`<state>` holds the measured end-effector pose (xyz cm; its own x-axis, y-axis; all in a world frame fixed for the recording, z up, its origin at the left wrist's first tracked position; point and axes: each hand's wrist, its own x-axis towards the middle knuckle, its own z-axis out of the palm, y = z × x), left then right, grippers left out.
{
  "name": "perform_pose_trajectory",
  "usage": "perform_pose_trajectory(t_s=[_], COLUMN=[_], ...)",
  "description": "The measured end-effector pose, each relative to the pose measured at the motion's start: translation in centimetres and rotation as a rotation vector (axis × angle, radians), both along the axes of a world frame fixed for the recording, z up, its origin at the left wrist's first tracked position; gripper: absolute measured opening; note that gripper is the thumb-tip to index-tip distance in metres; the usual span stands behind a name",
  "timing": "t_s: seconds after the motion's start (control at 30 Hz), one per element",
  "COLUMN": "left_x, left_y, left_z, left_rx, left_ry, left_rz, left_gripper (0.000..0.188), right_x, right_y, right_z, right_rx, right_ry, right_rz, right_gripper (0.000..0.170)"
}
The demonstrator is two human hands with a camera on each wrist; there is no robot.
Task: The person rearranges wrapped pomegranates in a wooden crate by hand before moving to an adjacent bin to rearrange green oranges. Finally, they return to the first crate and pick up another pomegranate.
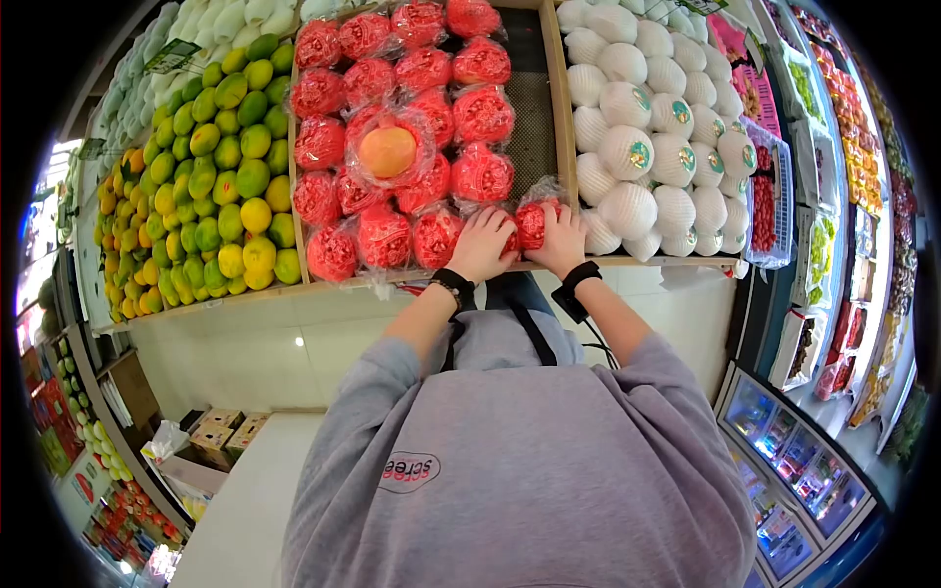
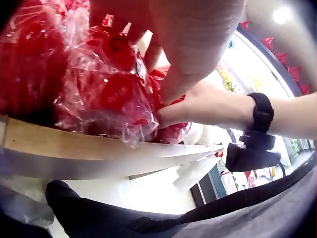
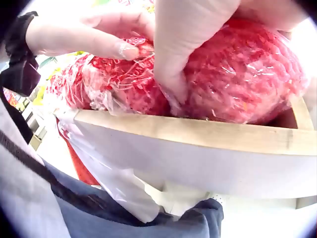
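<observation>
Over a wood-framed display surface (image 1: 534, 108) beside white foam-netted fruit (image 1: 627, 154), clamps right hand (image 1: 563, 241) around 1 round red-wrapped fruit (image 3: 242, 74) in clear plastic at the front edge; curls left hand (image 1: 482, 247) around 1 matching red plastic-covered fruit (image 3: 141, 91) alongside.

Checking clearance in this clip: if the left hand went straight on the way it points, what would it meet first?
Probably the red-wrapped fruit one row back, just beyond the left hand's fingertips in the head view; depth is unclear, so it might pass over.
</observation>
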<state>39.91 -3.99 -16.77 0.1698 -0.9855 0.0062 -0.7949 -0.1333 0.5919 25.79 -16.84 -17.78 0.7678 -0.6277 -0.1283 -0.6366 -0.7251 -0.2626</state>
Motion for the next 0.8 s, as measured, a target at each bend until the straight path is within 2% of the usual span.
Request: perform_pose_trajectory(t_s=[0.1,0.27,0.47,0.57,0.8], left_x=[-1.0,-1.4,-0.5,-0.2,0.1], left_y=[-1.5,-1.6,-0.8,-0.3,-0.2], left_z=[-0.1,-2.1,-0.9,-0.5,-0.4], left_rx=[0.054,0.012,0.099,0.116,0.156], left_ry=[-0.087,-0.149,-0.125,-0.143,-0.198], left_rz=[0.014,-0.037,0.027,0.044,-0.017], left_gripper=[0.060,0.072,0.078,0.078,0.070], right_x=[0.2,-0.1,0.2,0.2,-0.2], right_y=[0.2,0.3,0.4,1.0,0.2], right_z=[0.0,0.3,0.6,-0.3,0.2], right_rx=[-0.020,-0.063,0.049,0.023,0.067], right_ry=[0.005,-0.022,-0.010,-0.047,0.061], right_rz=[-0.020,-0.005,-0.090,-0.119,-0.023], right_gripper=[0.083,0.085,0.084,0.085,0.084])
